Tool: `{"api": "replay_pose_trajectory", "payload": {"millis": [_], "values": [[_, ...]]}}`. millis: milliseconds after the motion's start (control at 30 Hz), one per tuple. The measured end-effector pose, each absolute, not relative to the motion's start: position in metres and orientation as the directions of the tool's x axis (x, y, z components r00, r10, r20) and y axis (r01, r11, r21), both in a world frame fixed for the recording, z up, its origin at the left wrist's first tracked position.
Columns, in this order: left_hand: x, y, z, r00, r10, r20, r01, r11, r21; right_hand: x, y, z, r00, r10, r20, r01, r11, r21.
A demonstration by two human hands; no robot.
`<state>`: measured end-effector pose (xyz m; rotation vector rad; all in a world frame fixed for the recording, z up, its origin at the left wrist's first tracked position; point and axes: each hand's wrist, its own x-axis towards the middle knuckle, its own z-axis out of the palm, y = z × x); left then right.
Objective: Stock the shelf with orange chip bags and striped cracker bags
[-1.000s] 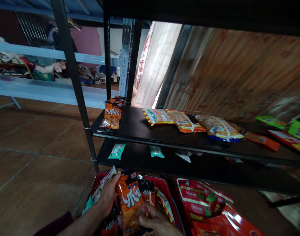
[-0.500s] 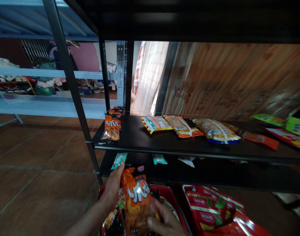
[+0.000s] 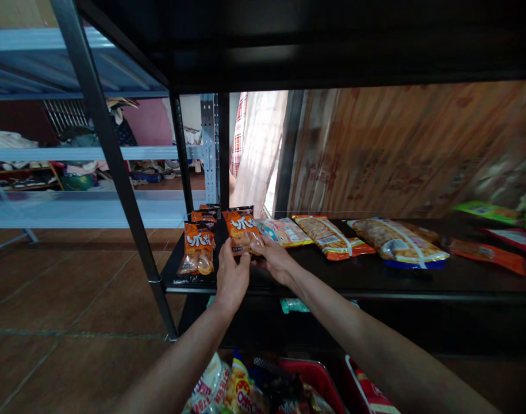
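Note:
Between my two hands is an orange and black snack bag [image 3: 242, 227], held upright just over the left part of the black shelf [image 3: 323, 276]. My left hand [image 3: 233, 273] grips its lower left side, thumb in front. My right hand [image 3: 276, 260] closes on its lower right side, with some fingers hidden behind the bag. Just left of it stands a matching snack bag [image 3: 198, 250], with more of the same kind behind. To the right, a pastel snack bag [image 3: 284, 231] lies flat, partly behind my right hand.
Further right lie an orange-edged snack bag [image 3: 331, 237], a larger blue-edged bag [image 3: 400, 241] and an orange packet [image 3: 487, 255]. A black post [image 3: 116, 167] rises at the left. Below, a red basket [image 3: 327, 379] holds several snack bags. A teal packet [image 3: 294, 305] lies on the lower shelf.
Both hands have carried the orange and black snack bag up and forward from above the basket to the shelf, beside the matching bags. The view has tilted slightly upward.

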<state>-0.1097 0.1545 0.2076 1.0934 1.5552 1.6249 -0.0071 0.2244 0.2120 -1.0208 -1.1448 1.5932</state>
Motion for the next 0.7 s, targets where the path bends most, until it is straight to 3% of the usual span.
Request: {"api": "replay_pose_trajectory", "payload": {"millis": [133, 333, 700], "values": [[-0.113, 0.180, 0.204, -0.488, 0.835, 0.253, 0.374, -0.061, 0.925, -0.046, 0.266, 0.210, -0.153, 0.980, -0.129, -0.298, -0.171, -0.939], [-0.112, 0.210, 0.203, -0.475, 0.847, 0.239, 0.400, -0.034, 0.916, -0.069, 0.305, 0.198, -0.115, 0.985, -0.127, -0.343, -0.159, -0.926], [-0.105, 0.234, 0.193, -0.483, 0.855, 0.190, 0.362, -0.003, 0.932, -0.068, 0.327, 0.183, -0.007, 0.999, -0.037, -0.233, -0.037, -0.972]]}}
